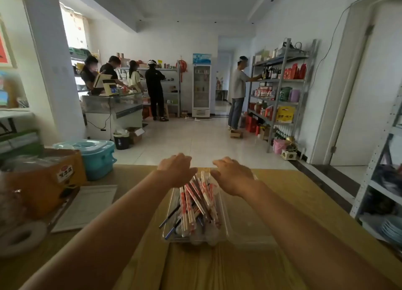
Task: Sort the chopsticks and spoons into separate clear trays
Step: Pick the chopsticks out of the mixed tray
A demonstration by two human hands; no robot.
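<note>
Fingers of the left hand [176,170] and right hand [230,176] bend out of sight beyond the knuckles and hide the far end of the clear tray [171,202]; any grip is indeterminable. At the tray's near end, the spoons [212,235] are blurred and lie partly under the wrapped chopsticks [189,202]. Left of the tray, the tape roll [19,237] is cut by the frame edge.
</note>
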